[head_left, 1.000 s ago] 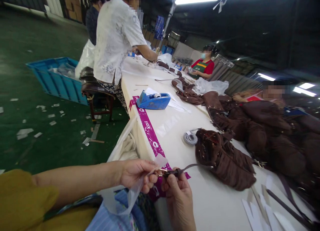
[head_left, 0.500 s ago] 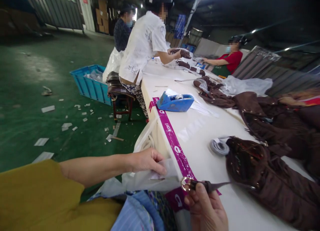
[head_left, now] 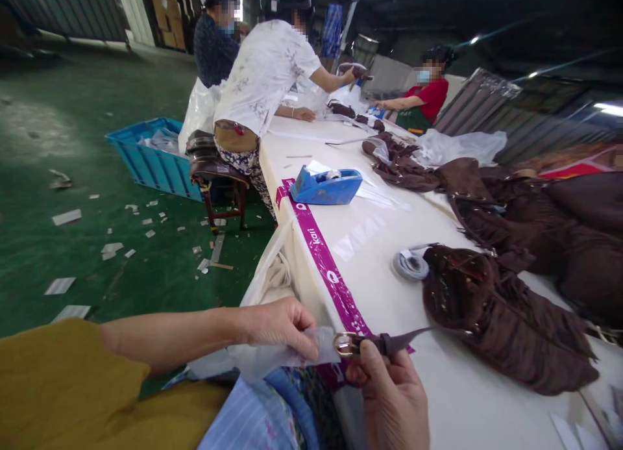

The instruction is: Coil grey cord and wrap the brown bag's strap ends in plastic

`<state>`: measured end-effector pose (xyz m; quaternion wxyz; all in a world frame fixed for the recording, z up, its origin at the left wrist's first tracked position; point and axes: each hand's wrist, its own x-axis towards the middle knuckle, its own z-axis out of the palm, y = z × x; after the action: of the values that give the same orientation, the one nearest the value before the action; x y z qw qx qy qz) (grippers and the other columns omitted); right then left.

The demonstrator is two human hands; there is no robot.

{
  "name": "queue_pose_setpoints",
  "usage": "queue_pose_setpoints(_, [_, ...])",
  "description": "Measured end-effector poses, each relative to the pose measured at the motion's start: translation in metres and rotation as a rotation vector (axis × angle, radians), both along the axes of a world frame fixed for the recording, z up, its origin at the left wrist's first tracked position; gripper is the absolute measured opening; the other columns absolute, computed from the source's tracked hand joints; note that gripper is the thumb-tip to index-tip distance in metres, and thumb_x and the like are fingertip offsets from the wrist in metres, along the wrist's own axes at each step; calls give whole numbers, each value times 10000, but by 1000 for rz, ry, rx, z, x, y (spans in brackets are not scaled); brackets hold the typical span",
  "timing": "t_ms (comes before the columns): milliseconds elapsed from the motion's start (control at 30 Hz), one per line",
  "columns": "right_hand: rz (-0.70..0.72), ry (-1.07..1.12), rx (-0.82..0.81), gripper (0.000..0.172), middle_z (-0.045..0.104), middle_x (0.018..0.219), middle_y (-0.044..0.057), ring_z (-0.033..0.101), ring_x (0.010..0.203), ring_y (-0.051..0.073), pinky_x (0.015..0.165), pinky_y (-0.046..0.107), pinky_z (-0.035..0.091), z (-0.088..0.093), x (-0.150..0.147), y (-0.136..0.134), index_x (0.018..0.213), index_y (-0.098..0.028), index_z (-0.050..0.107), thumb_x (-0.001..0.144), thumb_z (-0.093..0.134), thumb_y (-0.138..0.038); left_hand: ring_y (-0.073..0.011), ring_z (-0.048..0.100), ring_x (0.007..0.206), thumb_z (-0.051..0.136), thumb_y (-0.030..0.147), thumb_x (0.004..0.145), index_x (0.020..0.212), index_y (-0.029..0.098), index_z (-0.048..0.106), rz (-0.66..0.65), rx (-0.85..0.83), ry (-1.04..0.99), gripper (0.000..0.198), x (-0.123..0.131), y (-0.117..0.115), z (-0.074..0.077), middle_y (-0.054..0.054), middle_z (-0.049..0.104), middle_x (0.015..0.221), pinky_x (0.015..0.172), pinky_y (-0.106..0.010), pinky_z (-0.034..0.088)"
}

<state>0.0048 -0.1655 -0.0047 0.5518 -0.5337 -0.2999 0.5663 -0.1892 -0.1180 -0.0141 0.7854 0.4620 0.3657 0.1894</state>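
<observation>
My left hand point(head_left: 280, 325) pinches a clear plastic sleeve point(head_left: 287, 355) at the near table edge. Just to its right, my right hand point(head_left: 389, 398) grips a brown strap point(head_left: 389, 341) that ends in a gold metal buckle point(head_left: 344, 344). The buckle sits at the mouth of the sleeve. The strap runs right to a brown fringed bag point(head_left: 491, 307) lying on the white table point(head_left: 370, 268).
A blue tape dispenser point(head_left: 325, 186) and a grey tape roll point(head_left: 409, 265) sit on the table, with more brown bags point(head_left: 535, 223) at the right. A purple tape band point(head_left: 321, 255) runs along the table edge. Other people work further along. A chair point(head_left: 214, 171) and blue crate point(head_left: 146, 158) stand on the green floor.
My hands parted, then came back together. The buckle was out of the sleeve half a second ago and now sits at its mouth again. The view swung right.
</observation>
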Motion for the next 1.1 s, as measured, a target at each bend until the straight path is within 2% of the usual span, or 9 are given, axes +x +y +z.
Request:
queue_pose_setpoints(233, [24, -32, -57, 413, 696, 672, 24, 581, 525, 126, 491, 220, 477, -2, 4, -1, 840, -157, 610, 606, 831, -416, -71, 521, 480, 748, 250, 584, 638, 137, 654, -2, 104, 46, 157, 8, 3, -6, 30, 627, 573, 464, -155, 409])
queue_pose_setpoints(467, [17, -88, -58, 424, 652, 635, -20, 558, 558, 115, 513, 195, 450, 1, 7, 0, 873, -169, 611, 604, 840, -402, -81, 524, 437, 718, 264, 598, 629, 151, 656, -12, 66, 99, 133, 12, 2, -1, 28, 608, 531, 403, -154, 393])
queue_pose_setpoints(667, [75, -81, -60, 406, 581, 561, -43, 483, 506, 101, 478, 199, 400, -2, 11, 5, 809, -171, 605, 593, 838, -425, -109, 569, 446, 707, 250, 615, 669, 140, 684, 9, -34, 25, 124, 20, 3, 1, 1, 642, 542, 435, -179, 454])
queue_pose_setpoints(833, [146, -39, -50, 386, 553, 559, -44, 469, 512, 106, 479, 207, 386, -4, 17, 5, 842, -172, 614, 652, 799, -452, -128, 622, 506, 720, 244, 593, 671, 140, 693, 31, -105, -63, 133, 27, 3, 1, -14, 676, 600, 483, -192, 489])
queue_pose_setpoints(933, [169, 21, -71, 399, 571, 592, -25, 486, 532, 116, 498, 223, 400, 0, 18, 6, 869, -164, 624, 667, 783, -469, -121, 615, 502, 739, 253, 602, 701, 129, 715, 59, -85, -92, 160, 26, 4, 0, -23, 686, 610, 501, -193, 485])
queue_pose_setpoints(1100, [146, 81, -116, 410, 599, 636, -15, 494, 546, 113, 504, 218, 411, 1, 18, 8, 841, -167, 637, 614, 823, -454, -106, 598, 512, 760, 272, 624, 764, 119, 739, 52, -44, -128, 208, 24, 6, -2, -26, 696, 642, 536, -192, 475])
